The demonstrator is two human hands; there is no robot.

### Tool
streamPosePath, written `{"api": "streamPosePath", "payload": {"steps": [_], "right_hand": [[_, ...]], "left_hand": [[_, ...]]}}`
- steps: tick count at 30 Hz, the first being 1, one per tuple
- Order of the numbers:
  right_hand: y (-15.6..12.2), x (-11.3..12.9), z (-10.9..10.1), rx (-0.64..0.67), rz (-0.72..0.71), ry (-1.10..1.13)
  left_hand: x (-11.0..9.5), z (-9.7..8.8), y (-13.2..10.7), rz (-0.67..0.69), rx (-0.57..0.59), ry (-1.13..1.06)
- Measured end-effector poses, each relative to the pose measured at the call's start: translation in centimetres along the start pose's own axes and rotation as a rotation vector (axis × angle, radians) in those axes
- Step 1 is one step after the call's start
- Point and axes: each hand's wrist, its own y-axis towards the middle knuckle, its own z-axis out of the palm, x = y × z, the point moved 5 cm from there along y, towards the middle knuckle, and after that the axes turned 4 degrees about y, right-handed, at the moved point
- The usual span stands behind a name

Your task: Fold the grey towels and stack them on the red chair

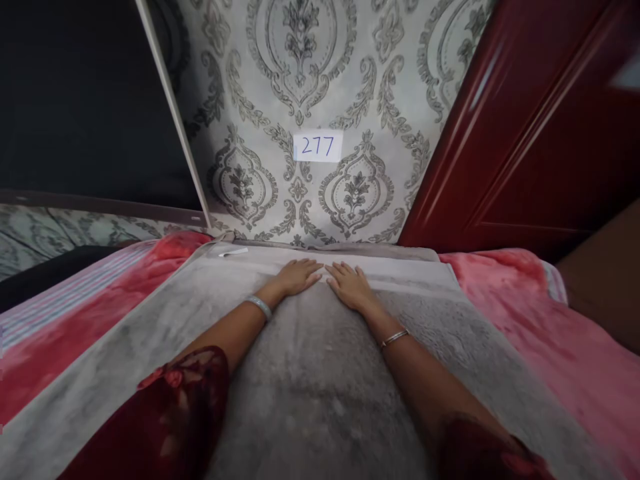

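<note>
A person's left hand (299, 276) and right hand (350, 285), both resting flat, grip released, near the far edge of a grey blanket (320, 360), which lies over pink bedding (545, 327), beside a patterned wall (300, 107)

Head-worn view, forward and down, patterned wall (307, 100) ahead.

hands (299, 277) (349, 287): 2 | bracelets (260, 307) (395, 338): 2 | gray blanket (320, 373): 1 | numbered label (319, 146): 1 | screen (90, 100): 1 | white tag (234, 253): 1

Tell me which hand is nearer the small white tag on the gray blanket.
Left: the left hand rests right of the small white tag; the right hand lies farther right.
</note>
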Motion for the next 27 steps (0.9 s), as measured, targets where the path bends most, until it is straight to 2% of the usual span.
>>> {"api": "streamPosePath", "payload": {"steps": [3,7,10,13,15,17,22,25,27], "right_hand": [[-0.4,-4.6,-0.5,0.013,0.07,-0.052],[-3.2,-14.6,-1.8,0.008,0.284,-0.132],[-6.3,-21.8,-2.4,-0.078,0.424,-0.136],[-8.4,-25.7,-2.4,-0.133,0.494,-0.091],[-9.0,-26.5,-2.3,-0.118,0.524,-0.05],[-9.0,-26.2,-2.4,-0.1,0.529,-0.019],[-8.8,-25.4,-2.8,-0.111,0.546,-0.014],[-8.9,-25.9,-2.4,-0.114,0.522,-0.027],[-8.9,-26.9,-2.0,-0.161,0.49,-0.097]], "left_hand": [[4.1,-0.5,-0.8,-0.091,0.067,0.037],[12.9,-1.7,-4.7,-0.31,0.111,0.11],[19.6,-2.3,-8.8,-0.43,0.064,0.163],[24.0,-2.4,-11.6,-0.461,-0.041,0.194],[25.3,-2.3,-12.3,-0.448,-0.109,0.198],[25.7,-2.2,-12.4,-0.441,-0.144,0.178],[25.6,-2.0,-11.9,-0.46,-0.164,0.121],[25.3,-2.0,-11.9,-0.487,-0.191,0.098],[24.8,-2.4,-12.2,-0.505,-0.245,0.064]]}}
